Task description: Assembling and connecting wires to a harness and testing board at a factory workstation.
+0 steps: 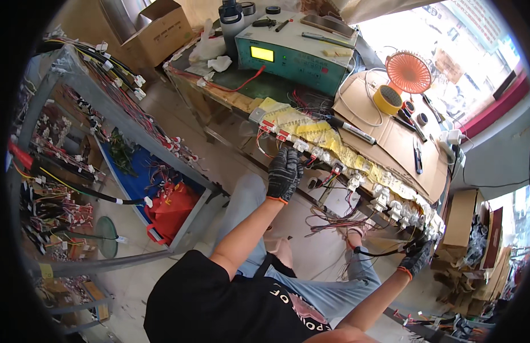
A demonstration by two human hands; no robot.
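My left hand (285, 174), in a dark striped glove with an orange cuff, reaches up to the row of connectors on the bench's front edge. Its fingers are bent together at a white connector (300, 146); what they pinch is hidden. At the right end of the row, my right hand (418, 258), gloved alike, closes round the end of a black cable (385, 252), beside a cluster of white sockets (431, 223). Between the hands, a bundle of thin dark and red wires (339, 220) hangs below the edge. Yellow tape (310, 132) covers the strip behind the connectors.
A green test box (299, 60) with a lit yellow screen stands at the back. On cardboard (356, 103) lie a marker (352, 131), a yellow tape roll (387, 100) and a cutter (417, 156), near an orange fan (408, 72). At left, a metal rack (145, 137) carries many wire harnesses.
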